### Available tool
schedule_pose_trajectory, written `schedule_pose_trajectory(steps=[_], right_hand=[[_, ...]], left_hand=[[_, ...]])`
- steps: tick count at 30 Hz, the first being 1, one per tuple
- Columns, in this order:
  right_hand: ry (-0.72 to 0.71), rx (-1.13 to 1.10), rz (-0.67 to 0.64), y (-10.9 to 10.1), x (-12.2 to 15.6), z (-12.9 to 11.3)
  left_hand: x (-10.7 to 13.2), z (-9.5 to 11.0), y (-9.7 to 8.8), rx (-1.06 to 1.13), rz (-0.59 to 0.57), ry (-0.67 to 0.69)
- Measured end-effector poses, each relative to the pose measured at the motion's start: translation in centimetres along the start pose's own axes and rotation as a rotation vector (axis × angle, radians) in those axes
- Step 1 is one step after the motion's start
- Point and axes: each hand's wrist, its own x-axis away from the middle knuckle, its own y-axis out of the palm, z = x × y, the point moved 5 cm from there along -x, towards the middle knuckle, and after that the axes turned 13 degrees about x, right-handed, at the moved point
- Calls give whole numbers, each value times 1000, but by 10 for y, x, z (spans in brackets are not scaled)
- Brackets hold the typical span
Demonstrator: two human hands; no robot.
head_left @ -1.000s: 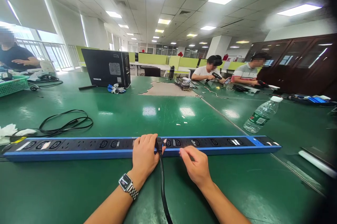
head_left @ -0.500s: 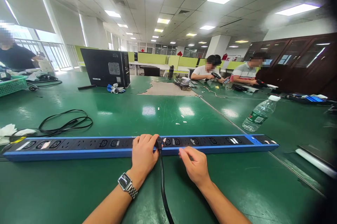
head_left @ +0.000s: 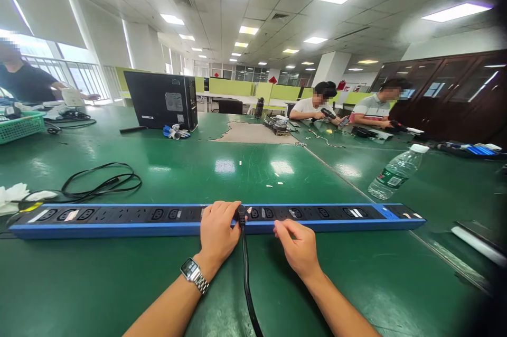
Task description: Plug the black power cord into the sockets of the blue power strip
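A long power strip [head_left: 119, 230] with blue edges and a black socket face lies across the green table. My left hand [head_left: 217, 231], with a watch on its wrist, is wrapped over the strip near its middle. Beside that thumb, a black plug [head_left: 241, 213] sits at the sockets, and its thick cord [head_left: 247, 273] runs down towards me. My right hand [head_left: 298, 246] is curled closed just in front of the strip's near edge, right of the cord. Nothing shows between its fingers.
A plastic bottle [head_left: 398, 173] stands tilted in view behind the strip's right end. A loose black cable [head_left: 101, 184] lies at the left. Farther back are a black computer case [head_left: 158, 99], blue-white gloves [head_left: 176, 132] and a green basket [head_left: 19, 128]. Other people sit around the table.
The view has shifted slightly, so everything sits a little farther right. Both hands keep their places at the strip. At the far left, another person's hand has come into sight.
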Motion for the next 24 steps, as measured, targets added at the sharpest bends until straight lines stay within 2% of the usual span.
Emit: schedule_pose_trajectory(steps=[13, 24], right_hand=[[23, -26, -17, 0, 0, -1], [83, -26, -54, 6, 5, 5]], left_hand=[[-4, 2, -3, 33, -11, -9], [-5, 3, -4, 63, -89, -62]])
